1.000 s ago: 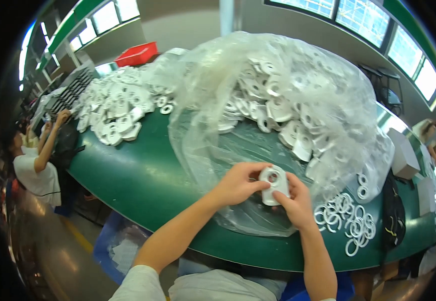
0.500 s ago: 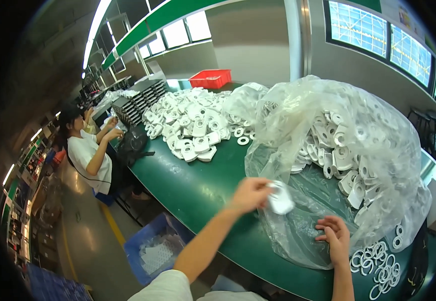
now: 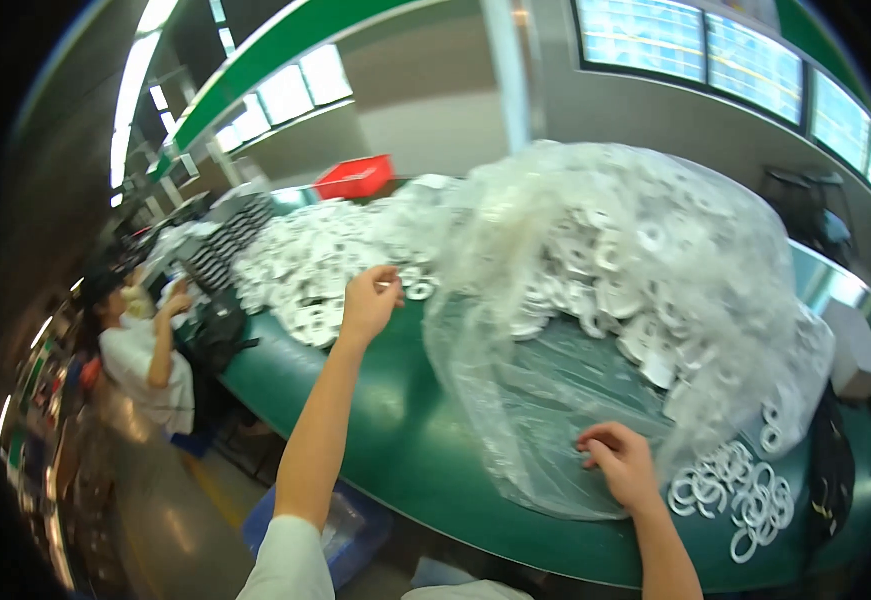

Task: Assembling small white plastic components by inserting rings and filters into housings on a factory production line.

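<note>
While the left hand is hovering at the near edge of a loose pile of white parts, its half-bent fingers are standing slightly apart. Just to its right, small rings are lying beside the pile. The right hand is hanging over the front of a clear bag, its fingers loosely curled, with a moderate gap to the thumb; whether it is touching the plastic, one cannot tell. More white parts are filling the bag. Thin white rings are lying to its right on the green table. Behind the pile, a red tray is sitting near the table's far edge.
</note>
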Available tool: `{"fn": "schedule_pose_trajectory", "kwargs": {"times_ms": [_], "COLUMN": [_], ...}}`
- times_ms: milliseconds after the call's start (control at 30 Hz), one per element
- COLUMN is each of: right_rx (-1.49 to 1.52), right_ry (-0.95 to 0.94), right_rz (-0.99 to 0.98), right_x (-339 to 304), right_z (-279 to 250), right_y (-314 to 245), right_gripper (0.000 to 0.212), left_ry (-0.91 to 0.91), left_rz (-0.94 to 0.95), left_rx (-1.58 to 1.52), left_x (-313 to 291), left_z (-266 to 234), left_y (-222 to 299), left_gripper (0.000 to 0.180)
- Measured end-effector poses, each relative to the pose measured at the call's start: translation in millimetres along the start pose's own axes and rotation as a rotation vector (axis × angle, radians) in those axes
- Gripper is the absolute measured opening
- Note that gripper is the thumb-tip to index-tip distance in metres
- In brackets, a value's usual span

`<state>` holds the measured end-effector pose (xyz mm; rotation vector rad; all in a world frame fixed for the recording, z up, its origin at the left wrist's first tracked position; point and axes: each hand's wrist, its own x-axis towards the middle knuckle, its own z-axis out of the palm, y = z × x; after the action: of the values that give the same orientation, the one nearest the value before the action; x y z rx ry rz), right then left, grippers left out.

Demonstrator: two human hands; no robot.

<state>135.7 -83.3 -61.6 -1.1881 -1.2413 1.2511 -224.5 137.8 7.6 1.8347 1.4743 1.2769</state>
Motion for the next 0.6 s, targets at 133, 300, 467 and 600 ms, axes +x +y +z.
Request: {"fn": "schedule_pose_trajectory", "kwargs": {"times_ms": [133, 300, 467, 600], "right_rx": [0.03, 0.102, 0.28, 0.706], "right_ry": [-0.034, -0.015, 0.002, 0.245], "right_rz": [-0.013, 0.002, -0.001, 0.063], "right_x": [7.2, 4.7, 4.7, 7.3], "right_z": [0.7, -0.8, -0.8, -12.1], "right_y": [9.8, 10.6, 13.3, 8.2], "right_gripper": [0.013, 0.015, 0.02, 0.036], "left_ry": [-0.323, -0.356, -0.292, -0.173], "left_rz": [0.32, 0.777, 0.978, 0.919], "left_rx": [-0.049, 0.156, 0.318, 0.094], "left_x": [-65.2, -98.6, -94.7, -112.1], "left_z": [115.4, 237.2, 271.6, 234.1], "left_y": [81.2, 126.4, 119.7, 130.0], "left_gripper": [0.024, 0.029, 0.028, 0.026]}}
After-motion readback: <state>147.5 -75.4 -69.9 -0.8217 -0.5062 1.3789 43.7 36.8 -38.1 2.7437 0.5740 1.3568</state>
